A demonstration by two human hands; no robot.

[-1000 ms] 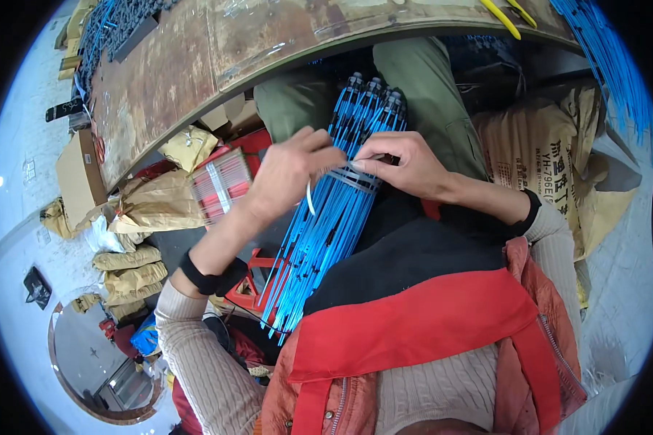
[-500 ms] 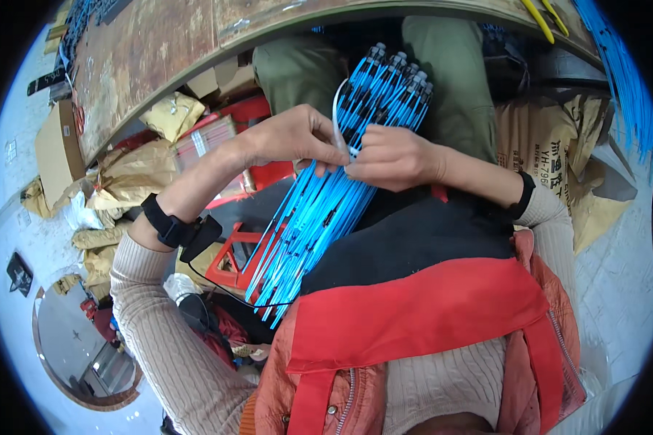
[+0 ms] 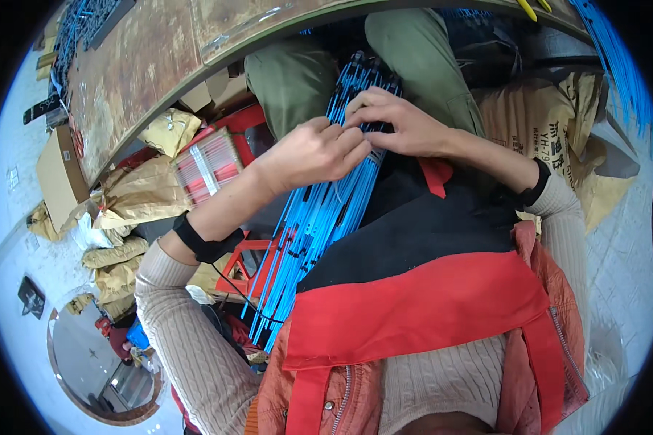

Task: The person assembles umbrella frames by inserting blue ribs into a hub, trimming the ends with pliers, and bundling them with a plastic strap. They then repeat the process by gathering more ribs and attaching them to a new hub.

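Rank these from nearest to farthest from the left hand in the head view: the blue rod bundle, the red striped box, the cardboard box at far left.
1. Blue rod bundle: under the left hand, touching it.
2. Red striped box: just left of it.
3. Cardboard box: far left, by the floor.

Bright, even daylight, soft shadows, sharp centre, strong fisheye bending and dark vignette at edges.
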